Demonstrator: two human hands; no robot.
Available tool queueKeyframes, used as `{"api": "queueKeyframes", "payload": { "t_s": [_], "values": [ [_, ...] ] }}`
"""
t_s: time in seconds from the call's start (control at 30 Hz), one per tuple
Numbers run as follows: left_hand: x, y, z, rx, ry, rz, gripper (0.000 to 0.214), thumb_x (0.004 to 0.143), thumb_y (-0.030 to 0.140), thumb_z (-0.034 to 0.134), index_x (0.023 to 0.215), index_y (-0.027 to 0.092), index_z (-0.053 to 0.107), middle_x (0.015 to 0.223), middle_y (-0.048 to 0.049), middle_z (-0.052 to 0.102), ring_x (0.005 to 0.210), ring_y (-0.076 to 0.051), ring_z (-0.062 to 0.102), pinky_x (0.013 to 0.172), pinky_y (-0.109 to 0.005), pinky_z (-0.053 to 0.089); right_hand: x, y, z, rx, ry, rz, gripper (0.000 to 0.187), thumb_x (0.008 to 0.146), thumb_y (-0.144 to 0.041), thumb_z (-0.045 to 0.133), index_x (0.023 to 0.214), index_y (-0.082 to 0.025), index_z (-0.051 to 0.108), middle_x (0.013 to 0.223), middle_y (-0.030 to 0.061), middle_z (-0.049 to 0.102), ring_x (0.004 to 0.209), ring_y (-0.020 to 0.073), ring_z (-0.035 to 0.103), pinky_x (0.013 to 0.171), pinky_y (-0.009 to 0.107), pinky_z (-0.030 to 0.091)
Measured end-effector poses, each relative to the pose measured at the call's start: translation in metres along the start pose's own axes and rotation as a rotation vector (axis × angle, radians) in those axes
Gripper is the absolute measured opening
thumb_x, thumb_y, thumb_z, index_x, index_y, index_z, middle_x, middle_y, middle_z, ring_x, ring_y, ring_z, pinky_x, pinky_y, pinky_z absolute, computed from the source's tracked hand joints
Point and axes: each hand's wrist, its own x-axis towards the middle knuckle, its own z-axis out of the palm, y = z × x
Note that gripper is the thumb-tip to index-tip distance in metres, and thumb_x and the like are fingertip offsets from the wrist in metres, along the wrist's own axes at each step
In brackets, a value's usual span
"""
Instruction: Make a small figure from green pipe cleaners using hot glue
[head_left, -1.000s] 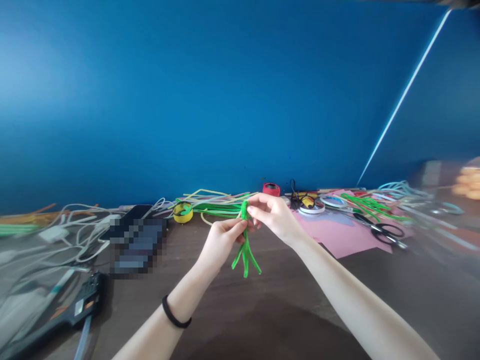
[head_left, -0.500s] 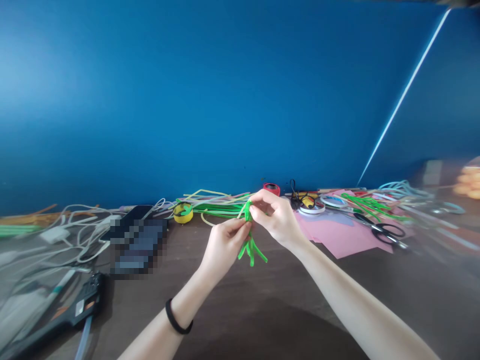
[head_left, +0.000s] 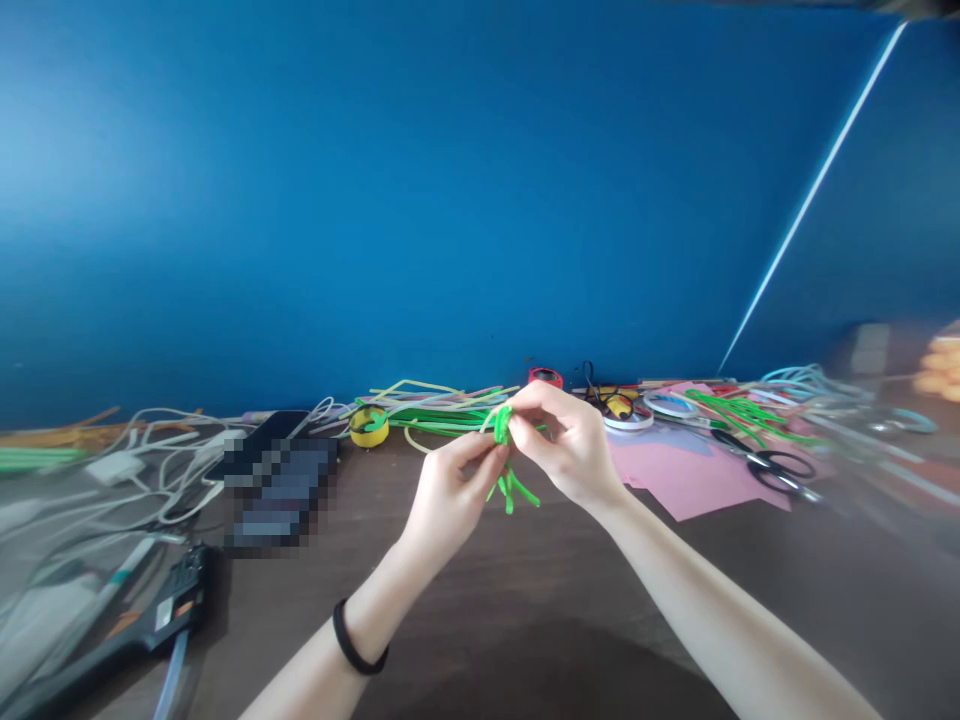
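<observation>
A small bundle of bent green pipe cleaners (head_left: 502,425) is pinched between my two hands above the table, its several loose ends hanging below and splayed apart. My left hand (head_left: 454,490) grips it from the left, thumb and forefinger closed on its middle. From the right, the thumb and fingers of my right hand (head_left: 566,440) are closed at its top. A pale stem-like strand shows beside the top of the bundle, close to my left fingers. My fingertips hide part of the bundle.
Along the blue wall lie more green pipe cleaners (head_left: 442,420), a yellow tape roll (head_left: 369,427) and a red tape roll (head_left: 545,377). Pink paper (head_left: 682,480) and black-handled scissors (head_left: 780,470) are at right. Phones (head_left: 281,495), white cables (head_left: 172,470) and a glue gun (head_left: 176,595) lie left.
My right hand has shifted slightly to the right and down, turning a little at the bundle's top. The hanging green ends sit slightly higher. Both hands keep hold.
</observation>
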Motion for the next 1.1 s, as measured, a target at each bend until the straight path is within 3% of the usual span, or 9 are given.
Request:
{"api": "queueKeyframes", "payload": {
  "t_s": [0.2,0.4,0.63,0.87,1.1],
  "values": [
    [0.002,0.015,-0.009,-0.025,0.093,-0.017,0.027,0.080,0.040,0.053,0.076,0.015,0.062,0.057,0.0020,0.052,0.051,-0.009,0.043,0.048,-0.020,0.034,0.002,-0.006,-0.003,0.038,-0.077,0.015,0.006,0.079,-0.017,0.059,0.084,-0.020,0.062,0.082,0.0010,0.064,0.075,0.0126,0.058,0.068,0.026,0.046],
    [0.004,0.025,-0.020,0.013,0.186,0.051,0.020,0.077,0.036,0.058,0.070,0.017,0.057,0.058,0.0027,0.052,0.051,-0.009,0.043,0.048,-0.020,0.035,0.005,-0.008,-0.006,0.004,-0.123,0.027,0.008,0.080,-0.015,0.057,0.083,-0.019,0.062,0.082,0.0012,0.064,0.076,0.0130,0.059,0.066,0.025,0.046],
    [0.006,0.025,-0.025,0.001,0.091,0.065,0.025,0.083,0.037,0.049,0.068,0.017,0.050,0.062,0.0014,0.049,0.058,-0.011,0.043,0.053,-0.022,0.035,0.007,-0.016,-0.011,-0.040,-0.159,0.066,0.010,0.076,-0.012,0.056,0.079,-0.019,0.062,0.076,0.0003,0.064,0.070,0.0125,0.058,0.063,0.025,0.046],
    [0.006,0.016,-0.019,-0.133,-0.070,0.055,0.027,0.084,0.041,0.046,0.071,0.018,0.047,0.067,0.0011,0.045,0.065,-0.012,0.042,0.057,-0.023,0.034,0.004,-0.015,-0.006,-0.046,-0.098,0.126,0.006,0.074,-0.013,0.057,0.076,-0.018,0.061,0.068,-0.0009,0.063,0.061,0.0107,0.058,0.056,0.022,0.045],
    [0.008,0.015,-0.015,-0.213,-0.055,0.103,0.019,0.082,0.031,0.053,0.071,0.018,0.046,0.076,-0.0002,0.050,0.074,-0.012,0.047,0.067,-0.024,0.038,0.003,-0.012,-0.002,0.055,-0.074,0.216,0.002,0.075,-0.018,0.059,0.073,-0.017,0.058,0.070,0.0001,0.063,0.063,0.0113,0.058,0.055,0.022,0.046]
  ]
}}
